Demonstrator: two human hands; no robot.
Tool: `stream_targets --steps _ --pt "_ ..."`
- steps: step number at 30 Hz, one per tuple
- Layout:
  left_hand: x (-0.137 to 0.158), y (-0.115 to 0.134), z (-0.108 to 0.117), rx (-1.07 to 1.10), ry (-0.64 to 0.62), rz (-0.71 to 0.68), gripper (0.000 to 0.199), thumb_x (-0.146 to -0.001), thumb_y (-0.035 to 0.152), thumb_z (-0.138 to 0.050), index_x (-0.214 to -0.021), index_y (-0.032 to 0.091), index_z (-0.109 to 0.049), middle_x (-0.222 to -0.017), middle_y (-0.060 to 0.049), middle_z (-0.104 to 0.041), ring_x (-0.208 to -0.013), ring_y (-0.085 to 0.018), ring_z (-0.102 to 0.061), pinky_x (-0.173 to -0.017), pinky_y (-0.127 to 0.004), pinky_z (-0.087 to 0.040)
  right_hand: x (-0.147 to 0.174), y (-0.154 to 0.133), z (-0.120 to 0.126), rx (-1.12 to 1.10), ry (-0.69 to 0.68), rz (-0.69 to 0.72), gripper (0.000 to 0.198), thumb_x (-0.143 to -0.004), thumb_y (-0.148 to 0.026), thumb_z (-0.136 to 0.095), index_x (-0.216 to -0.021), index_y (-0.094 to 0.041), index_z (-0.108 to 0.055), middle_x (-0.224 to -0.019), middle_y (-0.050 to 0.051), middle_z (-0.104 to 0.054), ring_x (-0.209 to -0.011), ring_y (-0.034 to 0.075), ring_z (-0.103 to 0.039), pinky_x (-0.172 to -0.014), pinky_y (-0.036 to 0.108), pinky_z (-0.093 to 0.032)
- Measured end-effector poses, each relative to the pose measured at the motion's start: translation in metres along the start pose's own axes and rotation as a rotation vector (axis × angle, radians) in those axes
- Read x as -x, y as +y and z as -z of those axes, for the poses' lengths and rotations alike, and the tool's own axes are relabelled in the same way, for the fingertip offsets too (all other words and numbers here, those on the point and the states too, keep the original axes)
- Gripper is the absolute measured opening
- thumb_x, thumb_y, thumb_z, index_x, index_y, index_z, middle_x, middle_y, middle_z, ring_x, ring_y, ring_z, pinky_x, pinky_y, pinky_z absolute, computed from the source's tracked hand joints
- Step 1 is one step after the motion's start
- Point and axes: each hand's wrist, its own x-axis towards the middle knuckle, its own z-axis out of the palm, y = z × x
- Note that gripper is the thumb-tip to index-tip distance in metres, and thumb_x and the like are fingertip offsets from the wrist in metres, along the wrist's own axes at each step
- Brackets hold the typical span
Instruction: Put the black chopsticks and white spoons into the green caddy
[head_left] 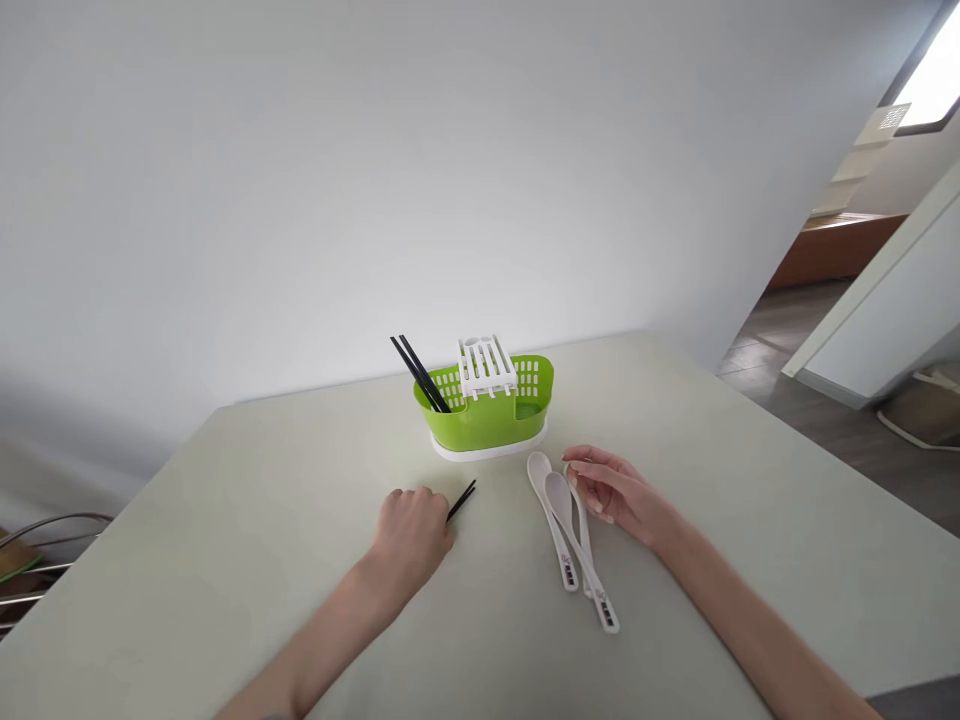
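Observation:
A green cutlery caddy (487, 420) with a white slotted insert stands at the far middle of the pale table (225, 560). Two black chopsticks (421, 375) lean in its left compartment. My left hand (411, 535) rests on the table with its fingers closed over black chopsticks (463, 499); only their tips stick out to the right. My right hand (611, 492) lies palm down, fingers spread, touching the bowl ends of three white soup spoons (570, 525) that lie side by side on the table.
A white wall rises behind the table. A metal rack (37, 560) shows at the lower left edge. To the right the table edge drops to a wooden floor, with a white door panel (885, 310) and a doorway beyond.

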Motion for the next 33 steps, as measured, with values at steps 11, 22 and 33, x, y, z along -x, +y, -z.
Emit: stream_targets --steps 11,22,33 --pt "0.005 -0.013 0.023 0.248 0.134 -0.008 0.027 -0.092 0.028 -0.051 -0.079 0.025 -0.074 -0.082 -0.011 -0.077 -0.078 -0.031 -0.074 -0.07 -0.038 -0.047 0.0 -0.003 -0.002 -0.003 -0.023 0.005 0.028 -0.085 -0.041 -0.083 -0.104 -0.021 -0.075 -0.075 -0.002 -0.063 -0.048 0.007 -0.046 -0.038 0.021 -0.036" --pt "0.006 -0.003 0.046 1.65 0.419 -0.005 0.045 -0.072 0.057 -0.087 -0.096 0.02 -0.079 -0.097 -0.01 -0.082 -0.093 -0.031 -0.08 -0.093 -0.043 -0.065 0.003 -0.002 -0.003 0.029 -0.146 0.0 0.028 -0.091 -0.041 -0.078 -0.112 -0.022 -0.075 -0.086 0.001 -0.066 -0.054 0.008 -0.054 -0.039 0.019 -0.042" --pt "-0.008 0.024 -0.012 2.014 0.503 0.179 0.033 -0.078 0.046 -0.086 -0.093 0.019 -0.075 -0.111 -0.01 -0.081 -0.108 -0.029 -0.078 -0.104 -0.042 -0.063 0.009 -0.001 -0.011 0.213 -0.472 -0.16 0.046 -0.096 -0.05 -0.071 -0.134 -0.022 -0.071 -0.117 0.014 -0.074 -0.085 0.022 -0.076 -0.05 0.022 -0.056"
